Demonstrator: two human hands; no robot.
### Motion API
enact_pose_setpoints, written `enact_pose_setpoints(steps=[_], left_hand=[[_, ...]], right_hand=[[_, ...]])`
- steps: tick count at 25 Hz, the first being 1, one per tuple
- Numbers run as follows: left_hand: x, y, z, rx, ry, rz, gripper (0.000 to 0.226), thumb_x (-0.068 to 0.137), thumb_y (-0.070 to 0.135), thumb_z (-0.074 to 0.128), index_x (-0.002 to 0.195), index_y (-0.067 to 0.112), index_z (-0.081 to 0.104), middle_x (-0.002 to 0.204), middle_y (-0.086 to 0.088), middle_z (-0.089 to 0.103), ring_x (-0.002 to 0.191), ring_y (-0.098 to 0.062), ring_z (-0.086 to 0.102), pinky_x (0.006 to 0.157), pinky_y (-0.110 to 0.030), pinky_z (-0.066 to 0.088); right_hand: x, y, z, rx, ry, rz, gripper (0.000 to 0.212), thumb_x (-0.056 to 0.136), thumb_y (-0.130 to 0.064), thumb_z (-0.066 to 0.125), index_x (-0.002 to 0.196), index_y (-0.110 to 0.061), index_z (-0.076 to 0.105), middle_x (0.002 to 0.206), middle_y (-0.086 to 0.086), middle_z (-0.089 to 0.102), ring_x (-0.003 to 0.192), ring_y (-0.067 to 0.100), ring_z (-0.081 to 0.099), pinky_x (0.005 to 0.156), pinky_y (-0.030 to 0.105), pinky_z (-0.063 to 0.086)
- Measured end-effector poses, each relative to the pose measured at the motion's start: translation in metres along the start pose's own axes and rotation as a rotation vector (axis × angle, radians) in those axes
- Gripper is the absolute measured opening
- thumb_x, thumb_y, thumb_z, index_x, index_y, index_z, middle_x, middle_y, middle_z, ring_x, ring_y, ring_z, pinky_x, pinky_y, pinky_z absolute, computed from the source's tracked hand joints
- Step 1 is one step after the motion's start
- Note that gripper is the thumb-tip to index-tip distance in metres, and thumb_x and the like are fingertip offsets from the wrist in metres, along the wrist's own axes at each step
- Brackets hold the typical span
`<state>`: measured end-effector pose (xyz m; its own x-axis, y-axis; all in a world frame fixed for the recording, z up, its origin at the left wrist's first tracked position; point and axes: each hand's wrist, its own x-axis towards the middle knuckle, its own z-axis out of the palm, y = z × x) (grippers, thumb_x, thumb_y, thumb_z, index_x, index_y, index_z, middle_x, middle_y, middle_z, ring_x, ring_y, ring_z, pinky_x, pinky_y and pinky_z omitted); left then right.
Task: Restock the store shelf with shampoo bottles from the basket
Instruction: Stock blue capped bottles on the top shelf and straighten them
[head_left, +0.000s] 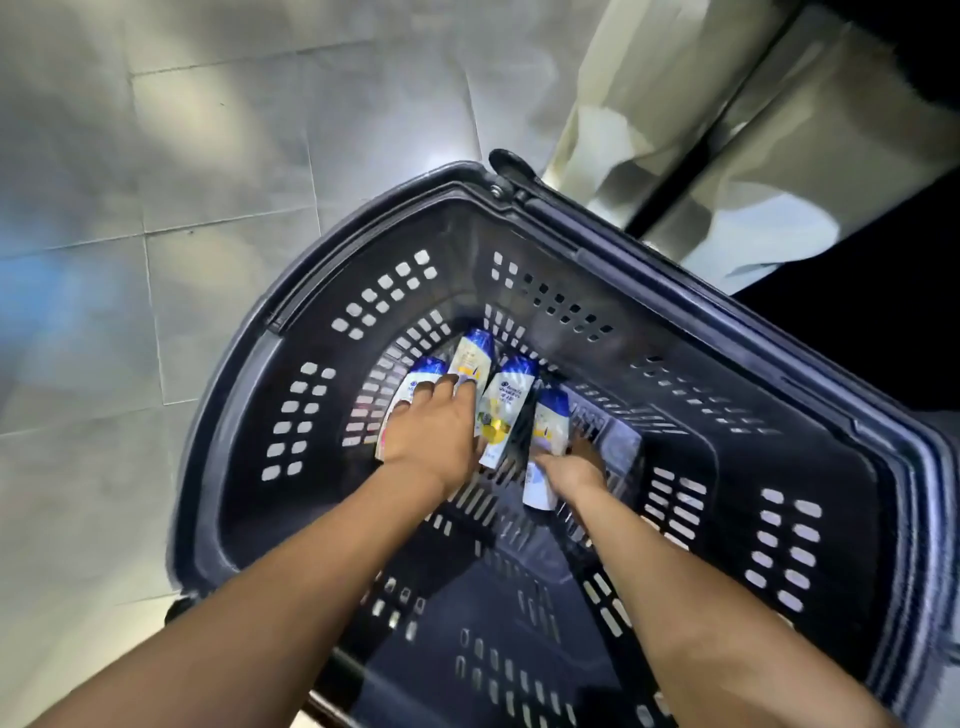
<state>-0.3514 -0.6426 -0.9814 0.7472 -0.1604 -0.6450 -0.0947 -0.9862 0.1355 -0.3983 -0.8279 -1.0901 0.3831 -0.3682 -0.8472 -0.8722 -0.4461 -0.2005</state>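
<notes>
A dark plastic basket (260, 395) with slotted walls stands on the floor below me. Several white shampoo bottles with blue caps lie side by side on its bottom. My left hand (434, 428) rests flat over the two leftmost bottles (470, 356), fingers spread on top of them. My right hand (571, 470) is closed around the lower part of the rightmost bottle (548, 421). One bottle with a yellow label (506, 405) lies untouched between the hands.
Grey floor tiles (208, 208) spread to the left and behind the basket. A pale shelf base with a dark vertical gap (691, 156) rises at the upper right. The basket handle hinge (506, 174) sits at the far rim.
</notes>
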Motion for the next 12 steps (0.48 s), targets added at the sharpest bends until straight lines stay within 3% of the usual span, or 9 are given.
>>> enact_pose_setpoints(steps=[5,9,12], left_hand=[[0.043,0.027,0.018,-0.055,-0.078,-0.012,0.042,0.099,0.026,0.06,0.14,0.019,0.049,0.137,-0.007,0.059,0.121,-0.033,0.061,0.094,-0.045,0.054],[0.083,0.034,0.046,-0.225,-0.166,0.015,0.077,0.099,0.018,0.058,0.164,0.026,0.017,0.169,-0.007,0.025,0.143,-0.036,0.046,0.113,-0.048,0.044],[0.099,0.039,0.059,-0.25,-0.185,-0.028,0.091,0.097,0.007,0.057,0.166,0.025,0.0,0.173,-0.008,0.01,0.145,-0.039,0.043,0.114,-0.051,0.042]], right_hand=[[-0.022,0.06,-0.032,0.251,0.067,0.078,0.04,0.084,-0.029,0.081,0.118,-0.01,0.068,0.11,0.01,0.075,0.099,0.031,0.071,0.087,0.036,0.055],[-0.02,0.077,-0.044,0.372,0.177,0.245,0.039,0.073,-0.038,0.081,0.097,-0.009,0.072,0.092,0.008,0.076,0.085,0.027,0.073,0.083,0.04,0.059],[-0.018,0.069,-0.044,0.345,0.154,0.242,0.043,0.073,-0.043,0.079,0.099,-0.01,0.068,0.096,0.007,0.073,0.092,0.029,0.072,0.086,0.037,0.057]])
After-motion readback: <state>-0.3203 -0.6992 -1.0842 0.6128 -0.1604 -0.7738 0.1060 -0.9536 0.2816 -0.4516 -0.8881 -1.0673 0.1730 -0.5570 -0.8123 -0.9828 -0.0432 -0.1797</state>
